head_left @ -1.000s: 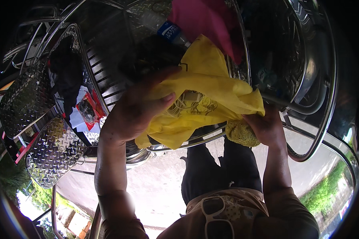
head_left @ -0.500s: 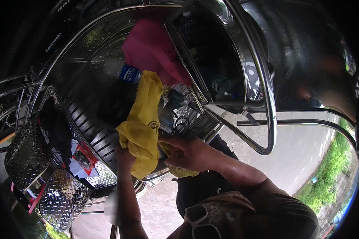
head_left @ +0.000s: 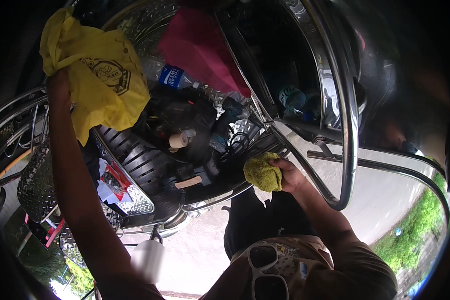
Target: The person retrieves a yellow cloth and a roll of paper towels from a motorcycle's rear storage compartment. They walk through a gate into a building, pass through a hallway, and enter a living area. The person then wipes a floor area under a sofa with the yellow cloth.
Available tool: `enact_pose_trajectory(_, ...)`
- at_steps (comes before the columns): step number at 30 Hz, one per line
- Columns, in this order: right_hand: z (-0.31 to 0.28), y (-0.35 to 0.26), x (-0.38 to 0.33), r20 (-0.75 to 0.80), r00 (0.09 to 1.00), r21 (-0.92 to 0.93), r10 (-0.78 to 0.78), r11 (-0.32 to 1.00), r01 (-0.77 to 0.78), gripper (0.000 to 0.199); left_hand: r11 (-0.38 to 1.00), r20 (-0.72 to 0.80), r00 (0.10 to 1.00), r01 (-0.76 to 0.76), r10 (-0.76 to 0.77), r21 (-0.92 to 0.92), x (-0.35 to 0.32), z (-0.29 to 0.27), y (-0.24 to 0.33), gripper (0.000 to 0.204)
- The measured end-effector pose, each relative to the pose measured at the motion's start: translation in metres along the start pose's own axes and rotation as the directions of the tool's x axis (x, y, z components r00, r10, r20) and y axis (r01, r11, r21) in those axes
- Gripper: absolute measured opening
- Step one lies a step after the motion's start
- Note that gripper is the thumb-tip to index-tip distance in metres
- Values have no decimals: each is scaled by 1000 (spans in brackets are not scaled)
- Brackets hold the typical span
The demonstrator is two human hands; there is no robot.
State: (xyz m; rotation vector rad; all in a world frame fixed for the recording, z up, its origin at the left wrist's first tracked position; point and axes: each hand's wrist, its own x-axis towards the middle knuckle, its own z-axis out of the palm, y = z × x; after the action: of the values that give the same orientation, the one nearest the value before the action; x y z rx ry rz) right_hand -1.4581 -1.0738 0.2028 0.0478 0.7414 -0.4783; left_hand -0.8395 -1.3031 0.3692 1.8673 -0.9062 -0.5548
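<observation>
My left hand (head_left: 59, 91) is raised at the upper left, closed on a crumpled yellow bag (head_left: 110, 85) with a dark printed emblem. The bag hangs open over the left side of a shiny metal compartment. On the right, my right hand (head_left: 290, 176) grips a bunched yellow-green cloth (head_left: 261, 172) beside the compartment's near edge. Between the hands, a dark bag or pile (head_left: 172, 112) lies with a tan tape roll (head_left: 177, 141) on it. A flat tan piece (head_left: 188, 182) rests closer to me on the black floor.
A clear bottle with a blue label (head_left: 171, 76) lies by a pink sheet or bag (head_left: 200, 47). Chrome tubing (head_left: 354, 145) curves close beside my right hand. Black slatted flooring (head_left: 130, 155) and a red-and-white packet (head_left: 116, 181) are at left. Cables (head_left: 237, 142) lie near the middle.
My left hand has lifted the yellow bag up and left, uncovering the dark pile and tape roll. My right hand has moved right and up with the cloth, away from the bag.
</observation>
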Motion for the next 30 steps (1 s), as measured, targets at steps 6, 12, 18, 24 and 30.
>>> enact_pose_trajectory(6, -3, 1, 21, -35, 995, -248, -90, 965, 79, 41, 990, 46, 998, 56, -51, -129, -4, 53, -70, 60)
enact_pose_trajectory(12, -20, 6, 30, 38, 829, -969, -557, 181, 166, 35, 782, -372, 726, -366, 579, 504, -172, 94, -111, 61)
enact_pose_trajectory(18, -35, 1, 43, 522, 718, -793, -461, -572, 209, 37, 920, 400, 872, -364, 281, 148, -321, 281, -205, 8)
enact_pose_trajectory(24, -55, 6, 70, 571, 663, -735, -485, -661, 150, 38, 786, 291, 957, -194, 19, 587, -295, 438, -273, 44)
enact_pose_trajectory(30, -43, 26, 76, 474, 693, -802, -543, -591, 86, 38, 763, 288, 941, -54, -177, 644, -282, 452, -288, 46)
